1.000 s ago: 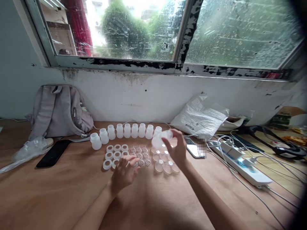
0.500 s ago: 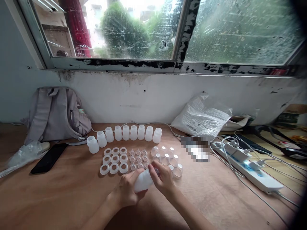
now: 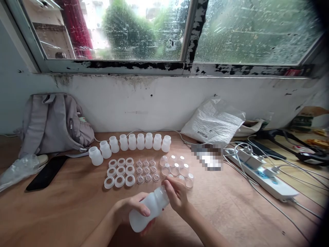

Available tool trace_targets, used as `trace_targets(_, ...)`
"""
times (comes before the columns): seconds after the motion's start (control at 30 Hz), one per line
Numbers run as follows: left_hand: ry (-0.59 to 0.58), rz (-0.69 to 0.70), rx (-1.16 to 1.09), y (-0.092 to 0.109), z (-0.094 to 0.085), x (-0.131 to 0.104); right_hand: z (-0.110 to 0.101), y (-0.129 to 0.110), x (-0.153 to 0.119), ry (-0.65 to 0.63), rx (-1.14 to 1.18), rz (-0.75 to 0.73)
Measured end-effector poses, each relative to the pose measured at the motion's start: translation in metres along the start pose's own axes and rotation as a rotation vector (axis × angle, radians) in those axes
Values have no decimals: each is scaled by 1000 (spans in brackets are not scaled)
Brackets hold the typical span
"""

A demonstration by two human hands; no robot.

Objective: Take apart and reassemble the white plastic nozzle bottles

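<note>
Grey cloth makes the backpack [image 3: 55, 123] at the far left of the wooden table [image 3: 64, 212], near a black phone [image 3: 46, 173]. Nine upright white bottles [image 3: 132, 142] form a slightly curved row near the wall. Nearer to the person lie white rings [image 3: 120, 174], small clear teats [image 3: 146, 170] and clear caps [image 3: 176, 165]; some front caps are partly hidden behind the right hand [image 3: 178, 192]. To the right is a white power strip [image 3: 264, 176] with cables.

The held bottle [image 3: 153, 206] is just in front of the person, between both hands. The left hand [image 3: 128, 207] is wrapped around its body, with the thumb on top. The right fingers are drawn together at its mouth; whether they grip a small part, I cannot tell. This bottle is cloudy white, narrowed below the neck, and tilted, mouth towards the upper right.
</note>
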State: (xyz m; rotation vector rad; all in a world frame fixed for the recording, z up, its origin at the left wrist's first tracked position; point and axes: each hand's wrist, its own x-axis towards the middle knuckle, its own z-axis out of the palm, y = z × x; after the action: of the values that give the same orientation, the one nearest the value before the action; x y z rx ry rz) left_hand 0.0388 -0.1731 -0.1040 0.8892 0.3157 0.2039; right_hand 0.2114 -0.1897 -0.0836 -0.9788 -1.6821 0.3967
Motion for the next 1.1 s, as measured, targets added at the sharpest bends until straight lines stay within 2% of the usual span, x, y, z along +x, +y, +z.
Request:
trace_targets(0.13,-105,-58,-61,-2,-8,3,-2,0,-2,17,-32,-58)
trace_targets(0.4,-88,-66,85,12,-5,5,-12,0,5,25,-86,-165)
trace_targets(0.63,11,-11,219,16,-1,2,-13,4,8,3,-174,-83)
trace_targets(0.83,114,67,301,22,2,2,-10,11,11,-10,-300,105)
trace_targets(1.1,143,49,233,14,1,5,-10,13,21,-66,-435,238)
